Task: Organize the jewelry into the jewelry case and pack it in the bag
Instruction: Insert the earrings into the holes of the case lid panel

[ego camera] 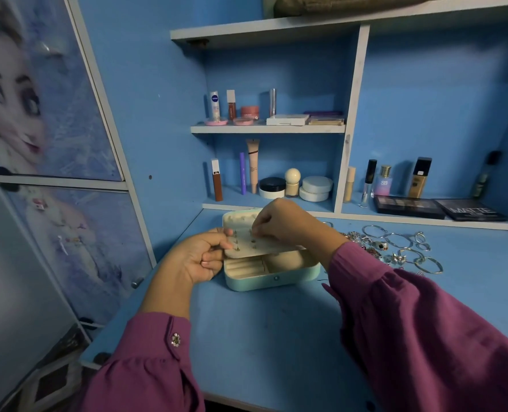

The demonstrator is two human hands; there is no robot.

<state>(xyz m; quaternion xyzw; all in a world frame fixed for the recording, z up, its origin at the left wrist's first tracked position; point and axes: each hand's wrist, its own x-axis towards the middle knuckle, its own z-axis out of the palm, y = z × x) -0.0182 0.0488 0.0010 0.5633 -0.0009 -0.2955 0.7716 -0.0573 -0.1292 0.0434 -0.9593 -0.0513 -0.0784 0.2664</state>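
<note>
Mint-green case: the jewelry case (272, 276) lies open on the blue desk (276, 337), directly under both hands, its cream lid (237, 217) raised behind them
Cream panel: an earring panel (257, 243) is held over the case's open compartments, between the two hands, with small studs set in rows on it
Left hand: the left hand (200, 257) grips the panel's near-left edge, thumb on top and fingers curled beneath
Right hand: the right hand (279, 223) reaches over the panel from behind, fingertips pinched together on something at the panel's surface; too small to tell what it is
Ring rolls: the cream ring rolls (243, 267) show in the case's front left section, just right of the left hand's fingers
Loose jewelry: a pile of jewelry (395, 246), bangles, rings and sparkling pieces, lies on the desk just right of the right wrist, apart from the case
Sleeves: purple sleeves (425, 331) cover both forearms
Shelves: cosmetics (276, 179) stand on shelves beyond the hands, with dark palettes (410, 206) further right
</note>
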